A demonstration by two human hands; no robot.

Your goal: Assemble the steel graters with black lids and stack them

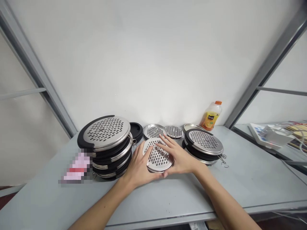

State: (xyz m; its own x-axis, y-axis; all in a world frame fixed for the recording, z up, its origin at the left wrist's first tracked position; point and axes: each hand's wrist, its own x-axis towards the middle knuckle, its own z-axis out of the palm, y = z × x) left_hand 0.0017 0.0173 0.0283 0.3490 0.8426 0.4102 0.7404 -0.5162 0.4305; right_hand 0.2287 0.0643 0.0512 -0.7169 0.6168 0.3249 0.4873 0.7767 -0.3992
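A round perforated metal disc (158,160) lies in front of me at the middle of the grey table. My left hand (137,166) curls round its left rim, and my right hand (181,155) grips it from the right, with fingers over the far part. Both thumbs come together at the near edge. To the left rises a stack of larger perforated metal discs with black rims (107,130) and wire clasps. A shorter stack of similar discs (203,142) stands on the right. Behind my hands lie a perforated disc (153,130) and a slotted disc (174,131).
Black round parts (136,130) sit behind the left stack, and a shallow metal ring (192,127) behind the right one. An orange-capped bottle (211,118) stands by the wall. A blurred pink item (78,167) lies left; a white device (275,135) with cables is far right.
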